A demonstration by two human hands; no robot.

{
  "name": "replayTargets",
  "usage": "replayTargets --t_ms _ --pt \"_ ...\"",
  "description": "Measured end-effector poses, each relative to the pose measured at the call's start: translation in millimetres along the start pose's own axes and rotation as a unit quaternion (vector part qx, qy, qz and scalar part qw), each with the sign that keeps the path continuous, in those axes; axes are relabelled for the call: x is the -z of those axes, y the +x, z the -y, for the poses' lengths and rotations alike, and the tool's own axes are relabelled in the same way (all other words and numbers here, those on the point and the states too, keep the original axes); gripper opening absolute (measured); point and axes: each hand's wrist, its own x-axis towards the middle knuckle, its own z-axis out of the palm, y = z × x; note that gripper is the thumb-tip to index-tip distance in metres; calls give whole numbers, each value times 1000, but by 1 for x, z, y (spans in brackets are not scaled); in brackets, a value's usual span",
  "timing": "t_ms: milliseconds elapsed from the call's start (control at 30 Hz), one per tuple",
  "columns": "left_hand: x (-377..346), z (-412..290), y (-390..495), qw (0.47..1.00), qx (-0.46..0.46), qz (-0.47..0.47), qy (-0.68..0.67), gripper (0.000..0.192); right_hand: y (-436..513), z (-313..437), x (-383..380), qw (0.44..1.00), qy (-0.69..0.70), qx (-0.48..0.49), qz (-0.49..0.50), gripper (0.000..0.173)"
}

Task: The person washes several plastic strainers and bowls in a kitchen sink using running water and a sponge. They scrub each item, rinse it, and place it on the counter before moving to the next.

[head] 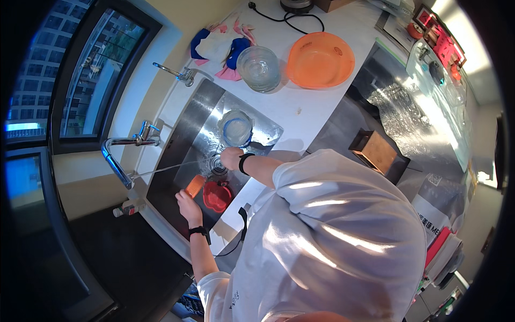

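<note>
My left hand (188, 205) grips an orange ribbed plastic item (195, 186) over the near left part of the steel sink (177, 173). My right hand (231, 159) is curled beside the drain (218, 164); whether it holds anything is hidden. A thin stream of water runs from the chrome faucet (116, 161) towards the drain and my right hand. Just beyond that hand, a clear round bowl (236, 129) with a blue rim stands in the sink. Between my hands lies a red apple-shaped plastic dish (217, 197). Both wrists wear black bands.
On the white counter (299, 110) stand a clear bowl (259, 69) and an orange plastic basin (320, 60), near bunched cloths (240, 50) and a black power cord (310, 30). A second, smaller faucet (177, 73) and a small bottle (130, 207) flank the sink.
</note>
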Motion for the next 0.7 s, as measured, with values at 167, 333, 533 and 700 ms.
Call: replayTargets --t_ms 167,333,533,700 --pt "-9 6 20 701 370 141 -594 23 9 -9 -20 991 124 -37 36 36" --pt "12 -12 29 427 360 236 -795 28 25 -21 -23 954 250 -61 153 28" --pt "61 -58 45 390 357 282 -800 27 12 -25 -12 951 272 -80 124 25" --pt "69 -78 70 577 269 235 -734 29 5 -6 -13 989 -127 -12 72 25"
